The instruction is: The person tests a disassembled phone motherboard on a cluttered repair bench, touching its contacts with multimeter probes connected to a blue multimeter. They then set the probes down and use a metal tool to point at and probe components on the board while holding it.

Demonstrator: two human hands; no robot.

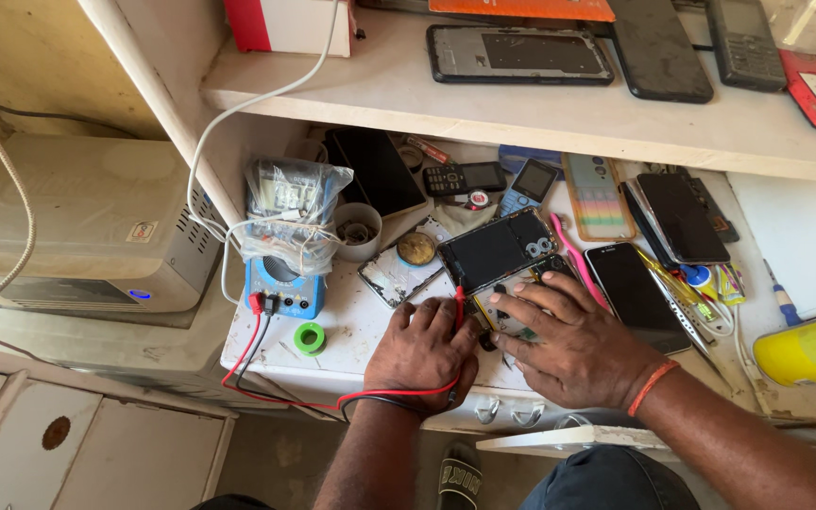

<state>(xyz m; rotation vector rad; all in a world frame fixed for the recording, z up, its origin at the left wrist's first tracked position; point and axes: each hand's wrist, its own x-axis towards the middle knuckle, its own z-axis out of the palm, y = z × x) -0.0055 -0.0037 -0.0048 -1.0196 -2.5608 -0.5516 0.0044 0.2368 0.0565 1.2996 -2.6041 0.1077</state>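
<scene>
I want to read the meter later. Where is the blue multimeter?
In the head view, the blue multimeter stands at the left end of the white bench, plastic-wrapped on top, beside the small white cup and behind the green roll.

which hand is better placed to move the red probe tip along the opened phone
Left. The left hand already pinches the red probe, its tip at the opened phone. The right hand lies spread flat over the phone's lower part, seemingly steadying it.

The white bench (361, 326) carries a blue multimeter (283, 283) at nine o'clock and a green tape roll (310, 338) below it. Phones (633, 283) lie toward three o'clock, a yellow can (809, 348) beyond. The upper shelf (521, 104) at twelve holds more phones (658, 47).
</scene>
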